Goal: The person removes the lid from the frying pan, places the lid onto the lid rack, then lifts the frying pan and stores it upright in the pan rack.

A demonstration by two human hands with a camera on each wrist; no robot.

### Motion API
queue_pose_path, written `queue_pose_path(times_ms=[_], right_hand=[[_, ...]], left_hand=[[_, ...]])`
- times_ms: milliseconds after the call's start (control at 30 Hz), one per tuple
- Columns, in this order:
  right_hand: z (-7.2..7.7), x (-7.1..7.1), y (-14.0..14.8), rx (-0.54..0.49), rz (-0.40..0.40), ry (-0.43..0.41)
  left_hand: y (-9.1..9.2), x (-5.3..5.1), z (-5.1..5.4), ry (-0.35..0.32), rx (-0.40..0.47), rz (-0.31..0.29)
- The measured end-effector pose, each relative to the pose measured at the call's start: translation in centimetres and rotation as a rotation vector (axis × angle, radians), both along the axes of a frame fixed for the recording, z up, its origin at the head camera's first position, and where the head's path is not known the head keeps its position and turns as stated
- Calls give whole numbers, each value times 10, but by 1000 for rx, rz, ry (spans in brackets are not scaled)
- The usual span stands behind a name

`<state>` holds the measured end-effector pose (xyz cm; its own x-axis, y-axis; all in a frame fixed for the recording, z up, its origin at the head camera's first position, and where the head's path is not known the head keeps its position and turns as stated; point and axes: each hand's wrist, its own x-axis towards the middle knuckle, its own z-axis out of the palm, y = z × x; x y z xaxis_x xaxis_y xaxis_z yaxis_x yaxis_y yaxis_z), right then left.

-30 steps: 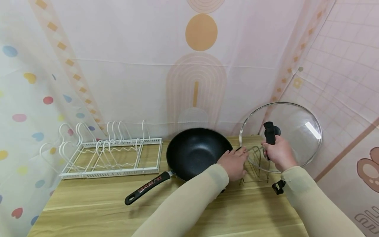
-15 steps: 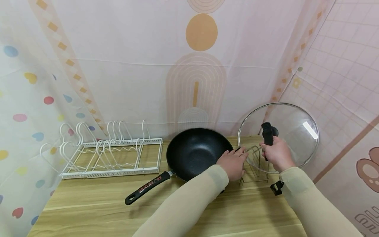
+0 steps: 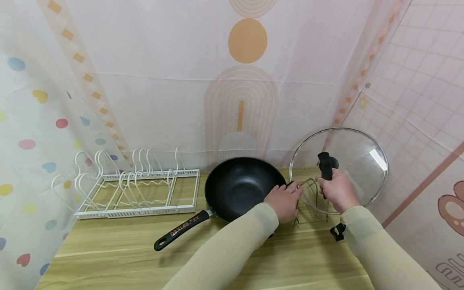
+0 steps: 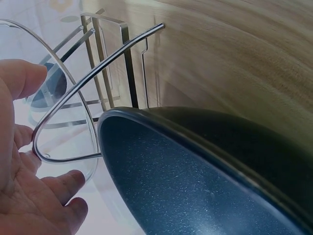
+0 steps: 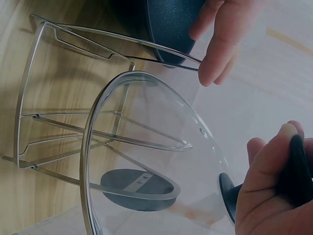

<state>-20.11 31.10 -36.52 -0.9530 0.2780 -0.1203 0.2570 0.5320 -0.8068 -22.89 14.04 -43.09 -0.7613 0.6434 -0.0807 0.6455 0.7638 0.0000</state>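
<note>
The glass lid (image 3: 359, 167) is standing on edge at the person's right side of the table (image 3: 127, 262), its clear face and metal rim showing above the wire rack (image 5: 68, 125). The right hand (image 3: 338, 191) is gripping the lid's black handle (image 3: 326, 166), fingers and thumb closing round it. The left hand (image 3: 284, 202) is touching the near end of the wire rack, its fingers loosely extended around the metal loop and its thumb standing away from it. The lid's rim is overlapping the rack's wires; whether it is resting in a slot, I cannot tell. In the right wrist view, a dark oval piece (image 5: 139, 193) is showing through the glass, beside the wires.

A black pan (image 3: 241, 187) is sitting just beside the left hand, near the wire rack, its long handle (image 3: 181, 231) pointing toward the person's left. Farther left, a white rack (image 3: 137, 210) with upright loops is standing on the table. Pale sleeves (image 3: 228, 245) are covering both forearms, and a patterned cloth (image 3: 166, 108) is hanging behind everything.
</note>
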Motion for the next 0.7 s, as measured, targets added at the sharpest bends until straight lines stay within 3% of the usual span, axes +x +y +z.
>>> queue_pose_path(times_ms=[700], right_hand=[[-8, 2, -5, 14, 2, -8]], left_hand=[[-6, 2, 2, -31, -15, 3]])
